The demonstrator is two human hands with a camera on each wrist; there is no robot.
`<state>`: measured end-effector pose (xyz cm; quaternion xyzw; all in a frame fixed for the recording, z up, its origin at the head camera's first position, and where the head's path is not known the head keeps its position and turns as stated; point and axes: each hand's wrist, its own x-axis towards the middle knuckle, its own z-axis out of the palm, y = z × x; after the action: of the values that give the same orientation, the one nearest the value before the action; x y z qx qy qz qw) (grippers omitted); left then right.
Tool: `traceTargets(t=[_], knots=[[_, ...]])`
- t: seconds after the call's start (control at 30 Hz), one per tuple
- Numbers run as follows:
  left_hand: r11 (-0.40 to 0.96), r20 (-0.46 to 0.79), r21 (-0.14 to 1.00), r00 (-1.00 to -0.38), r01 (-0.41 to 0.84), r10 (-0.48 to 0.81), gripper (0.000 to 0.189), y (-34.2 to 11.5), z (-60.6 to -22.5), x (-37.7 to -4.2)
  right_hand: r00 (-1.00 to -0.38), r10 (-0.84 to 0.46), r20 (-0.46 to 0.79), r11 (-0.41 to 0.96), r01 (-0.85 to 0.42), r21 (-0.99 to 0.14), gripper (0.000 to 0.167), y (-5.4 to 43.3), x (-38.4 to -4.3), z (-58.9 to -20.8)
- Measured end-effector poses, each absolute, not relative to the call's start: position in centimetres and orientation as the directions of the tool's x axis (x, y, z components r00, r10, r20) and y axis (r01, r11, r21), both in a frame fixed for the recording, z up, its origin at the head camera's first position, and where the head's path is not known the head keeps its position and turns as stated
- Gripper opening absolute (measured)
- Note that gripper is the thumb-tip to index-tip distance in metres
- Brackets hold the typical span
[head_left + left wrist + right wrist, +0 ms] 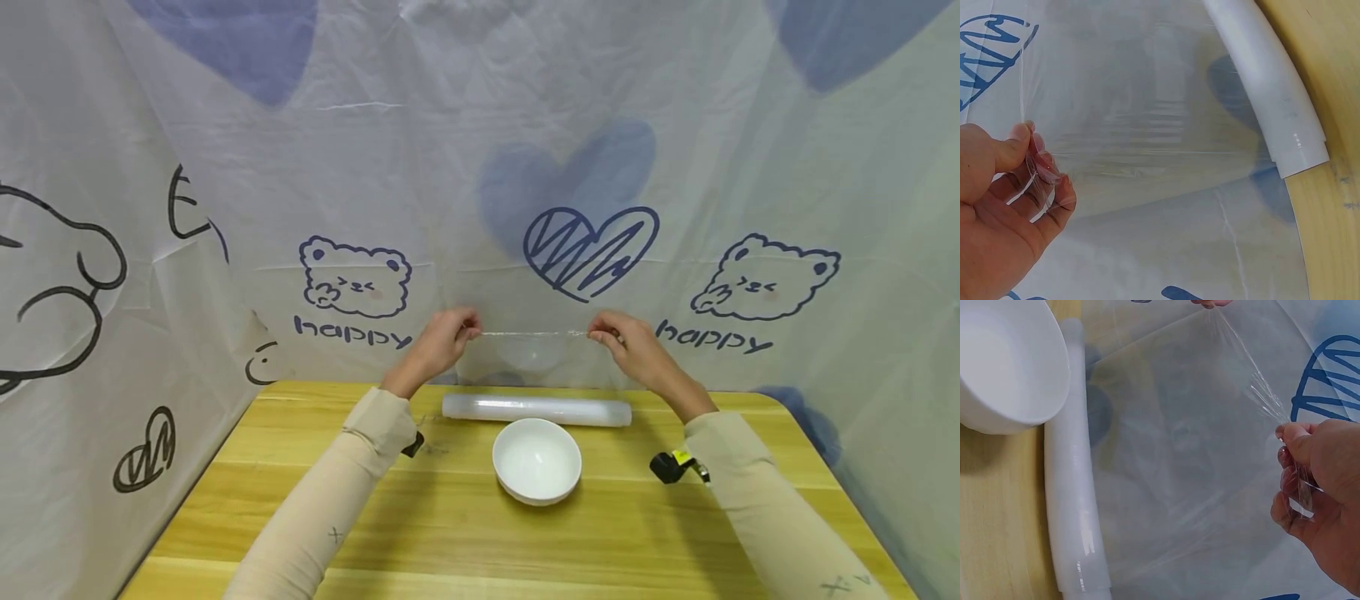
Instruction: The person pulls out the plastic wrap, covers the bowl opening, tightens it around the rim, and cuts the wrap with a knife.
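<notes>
A clear sheet of plastic wrap [534, 354] stretches between my hands, its upper edge taut and shiny. My left hand [450, 335] pinches one corner between thumb and fingers; in the left wrist view a bit of film bunches in the fingers [1047, 165]. Opposite it, my right hand [626, 340] pinches the other corner, with film gathered in creases at the fingertips [1283, 432]. The sheet runs down to a roll of plastic wrap [536, 409] lying crosswise at the table's back edge. Just in front of the roll stands a white bowl [537, 462], its inside bare.
The wooden table [480, 550] ends at a hanging cloth [450, 167] printed with hearts and bears, which also closes in both sides. Dark wrist devices show under each forearm, the right one [667, 467] with a yellow tag.
</notes>
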<state>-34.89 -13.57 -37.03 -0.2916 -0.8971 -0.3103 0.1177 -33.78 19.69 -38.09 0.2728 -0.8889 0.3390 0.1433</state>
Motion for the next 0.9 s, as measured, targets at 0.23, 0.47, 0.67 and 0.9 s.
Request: traceTargets(t=[0.23, 0.47, 0.67, 0.9], knots=[[0.648, 0.369, 0.505, -0.821, 0.570, 0.436, 0.013, -13.6, -36.5, -34.9, -0.790, -0.403, 0.463, 0.611, -0.608, -0.506, 0.012, 19.6, -33.8, -37.6], [0.641, 0.378, 0.504, -0.815, 0.580, 0.439, 0.011, -13.7, -35.9, -34.4, -0.775, -0.410, 0.481, 0.600, -0.627, -0.498, 0.011, 19.7, -33.4, -37.0], [0.630, 0.362, 0.505, -0.807, 0.590, 0.466, 0.010, -14.2, -35.5, -33.0, -0.768, -0.411, 0.491, 0.603, -0.633, -0.486, 0.010, 19.8, -32.0, -36.9], [0.607, 0.383, 0.494, -0.783, 0.622, 0.490, 0.011, -14.5, -35.2, -30.9, -0.744, -0.417, 0.522, 0.607, -0.656, -0.449, 0.010, 19.9, -28.9, -36.9]])
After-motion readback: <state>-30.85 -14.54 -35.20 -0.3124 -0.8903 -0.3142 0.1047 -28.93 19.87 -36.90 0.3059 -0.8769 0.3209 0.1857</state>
